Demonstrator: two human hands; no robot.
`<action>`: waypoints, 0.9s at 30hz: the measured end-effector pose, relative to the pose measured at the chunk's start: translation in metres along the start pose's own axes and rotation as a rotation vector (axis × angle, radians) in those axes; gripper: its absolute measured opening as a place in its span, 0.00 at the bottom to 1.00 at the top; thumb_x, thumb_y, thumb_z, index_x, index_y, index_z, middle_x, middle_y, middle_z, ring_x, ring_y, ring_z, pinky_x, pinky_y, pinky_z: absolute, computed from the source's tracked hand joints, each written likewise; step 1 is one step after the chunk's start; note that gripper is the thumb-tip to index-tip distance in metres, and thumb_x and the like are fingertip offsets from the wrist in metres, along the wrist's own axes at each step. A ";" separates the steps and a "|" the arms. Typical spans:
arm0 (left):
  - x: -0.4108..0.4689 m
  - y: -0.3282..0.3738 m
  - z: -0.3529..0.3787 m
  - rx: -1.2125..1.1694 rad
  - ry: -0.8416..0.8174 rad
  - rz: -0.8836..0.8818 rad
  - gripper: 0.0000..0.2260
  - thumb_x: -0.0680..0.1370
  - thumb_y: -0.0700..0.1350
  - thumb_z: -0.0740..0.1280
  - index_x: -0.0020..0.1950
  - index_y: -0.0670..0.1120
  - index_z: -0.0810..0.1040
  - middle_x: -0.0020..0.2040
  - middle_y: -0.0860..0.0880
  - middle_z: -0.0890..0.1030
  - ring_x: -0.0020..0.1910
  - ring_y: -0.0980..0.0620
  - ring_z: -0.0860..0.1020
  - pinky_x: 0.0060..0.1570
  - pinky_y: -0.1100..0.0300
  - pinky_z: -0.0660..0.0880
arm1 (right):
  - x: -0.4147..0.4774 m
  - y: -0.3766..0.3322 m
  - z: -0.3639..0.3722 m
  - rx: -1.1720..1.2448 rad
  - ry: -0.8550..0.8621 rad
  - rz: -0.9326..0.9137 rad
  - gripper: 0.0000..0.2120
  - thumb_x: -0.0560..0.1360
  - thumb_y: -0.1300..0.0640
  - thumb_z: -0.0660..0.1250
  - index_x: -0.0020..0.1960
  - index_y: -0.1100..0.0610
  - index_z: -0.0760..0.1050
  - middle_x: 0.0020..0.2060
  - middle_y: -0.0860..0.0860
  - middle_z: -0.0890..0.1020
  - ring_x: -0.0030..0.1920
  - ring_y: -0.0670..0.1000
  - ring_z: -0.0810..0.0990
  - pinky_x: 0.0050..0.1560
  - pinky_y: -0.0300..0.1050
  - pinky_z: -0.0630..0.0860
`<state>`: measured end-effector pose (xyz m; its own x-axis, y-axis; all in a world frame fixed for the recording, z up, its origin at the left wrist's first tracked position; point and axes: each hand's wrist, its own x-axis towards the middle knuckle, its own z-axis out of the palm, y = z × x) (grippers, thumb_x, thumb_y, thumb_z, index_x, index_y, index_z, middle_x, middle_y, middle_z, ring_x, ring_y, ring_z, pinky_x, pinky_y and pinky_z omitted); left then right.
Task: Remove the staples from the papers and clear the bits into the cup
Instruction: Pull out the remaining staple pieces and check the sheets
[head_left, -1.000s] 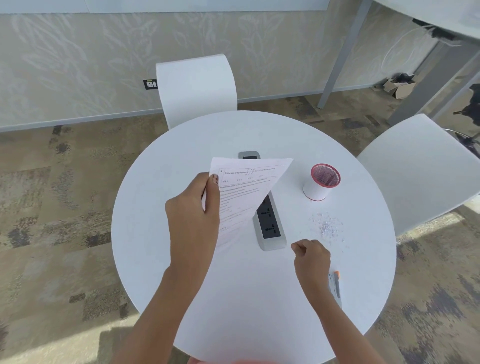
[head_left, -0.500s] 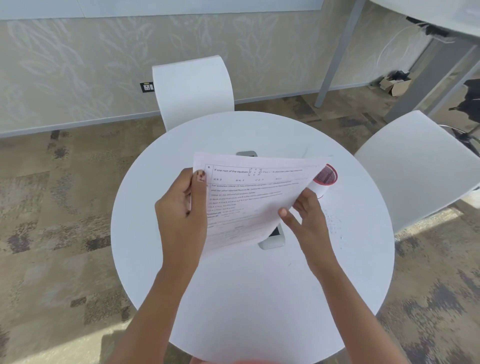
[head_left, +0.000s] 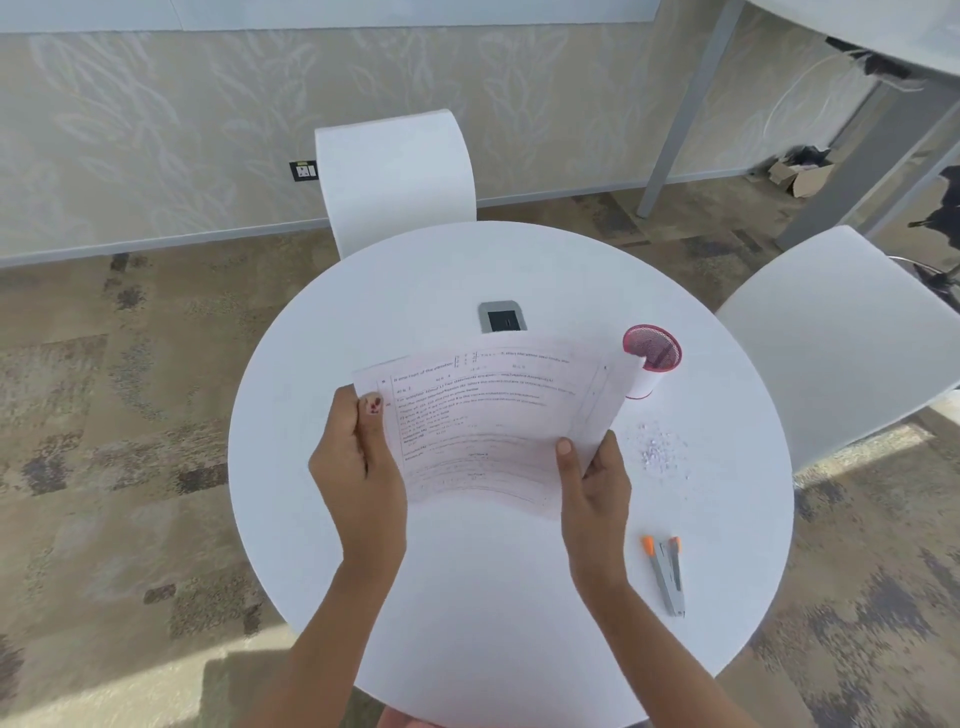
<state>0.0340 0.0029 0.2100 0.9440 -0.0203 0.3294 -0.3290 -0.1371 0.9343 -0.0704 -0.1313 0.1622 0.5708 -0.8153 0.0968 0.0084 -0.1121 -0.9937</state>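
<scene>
While both hands hold it up over the round white table (head_left: 467, 613), the printed white paper sheet (head_left: 483, 431) bows in the middle, and its right corner curls upward. The left hand (head_left: 358, 462) grips the sheet's left edge, thumb on top and fingers curled behind. The right hand (head_left: 595, 488) pinches the lower right edge, thumb on the printed face, other fingers hidden behind the paper. The print is blurred and unreadable, and no staple can be made out (whether it is one sheet or several, cannot tell).

The white cup with a pink mesh rim (head_left: 657, 356) stands upright just past the curled corner, which covers its left side. A scatter of small pale bits (head_left: 657, 449) lies on the table near the right hand, between the cup and the grey staple remover with orange tips (head_left: 667, 574). The grey socket panel (head_left: 501, 316) is set in the tabletop, with only its far end showing above the paper.

Two white chairs (head_left: 395, 171) sit at the table; the right one is cut off by the frame.
</scene>
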 end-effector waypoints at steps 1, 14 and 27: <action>-0.003 -0.002 0.001 0.015 0.002 0.014 0.16 0.84 0.42 0.55 0.38 0.58 0.63 0.29 0.60 0.66 0.28 0.60 0.62 0.29 0.68 0.56 | -0.005 0.001 0.003 -0.009 0.017 -0.002 0.05 0.80 0.58 0.62 0.49 0.47 0.71 0.42 0.48 0.79 0.42 0.43 0.74 0.45 0.37 0.72; -0.027 -0.038 -0.002 0.105 -0.061 -0.035 0.07 0.84 0.35 0.56 0.54 0.44 0.72 0.37 0.61 0.76 0.27 0.59 0.68 0.29 0.70 0.63 | -0.028 0.034 0.012 -0.122 -0.007 0.075 0.02 0.82 0.60 0.56 0.52 0.54 0.64 0.45 0.46 0.75 0.45 0.45 0.73 0.50 0.40 0.73; -0.031 -0.060 0.000 0.089 -0.097 -0.127 0.06 0.84 0.38 0.54 0.48 0.45 0.63 0.33 0.56 0.66 0.27 0.60 0.67 0.28 0.70 0.62 | -0.019 0.049 0.005 -0.184 -0.021 0.051 0.05 0.81 0.62 0.57 0.55 0.54 0.64 0.44 0.42 0.74 0.44 0.39 0.74 0.44 0.28 0.70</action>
<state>0.0249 0.0122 0.1435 0.9773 -0.0921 0.1909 -0.2075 -0.2316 0.9504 -0.0766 -0.1178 0.1116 0.5838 -0.8107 0.0438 -0.1699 -0.1747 -0.9699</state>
